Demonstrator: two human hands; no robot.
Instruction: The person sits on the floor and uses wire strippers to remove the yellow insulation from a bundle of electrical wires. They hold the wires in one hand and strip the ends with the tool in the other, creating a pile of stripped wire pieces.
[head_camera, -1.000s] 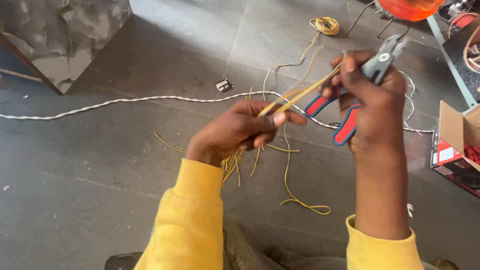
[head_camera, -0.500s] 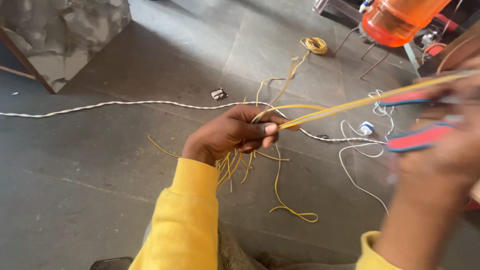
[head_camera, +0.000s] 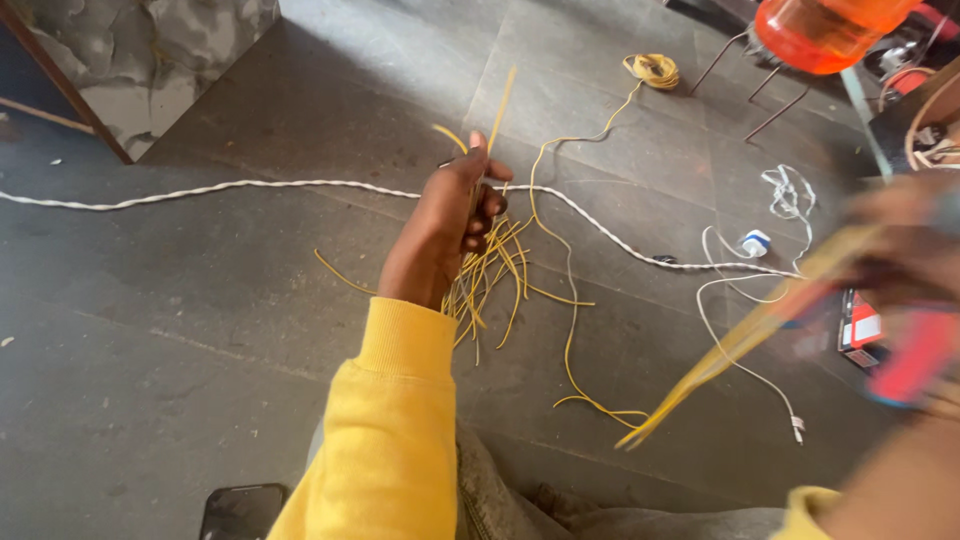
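My left hand (head_camera: 440, 232), in a yellow sleeve, is closed around a bundle of thin yellow wire pieces (head_camera: 490, 265); their ends stick up past my thumb and hang down below my palm. My right hand (head_camera: 905, 255) is blurred at the right edge. It grips red-and-blue handled pliers (head_camera: 915, 355) and a long yellow strand (head_camera: 745, 335) that slants down to the left, apart from the left hand's bundle.
A white twisted cable (head_camera: 220, 188) runs across the grey stone floor. A yellow wire coil (head_camera: 652, 68) lies far back, an orange plastic container (head_camera: 825, 30) on metal legs top right, a white charger cable (head_camera: 750, 245) right, a dark phone (head_camera: 240, 512) bottom left.
My right hand has swung out to the right and down, pulling the long yellow strand away from the left hand. My left hand has turned upright with its bundle.
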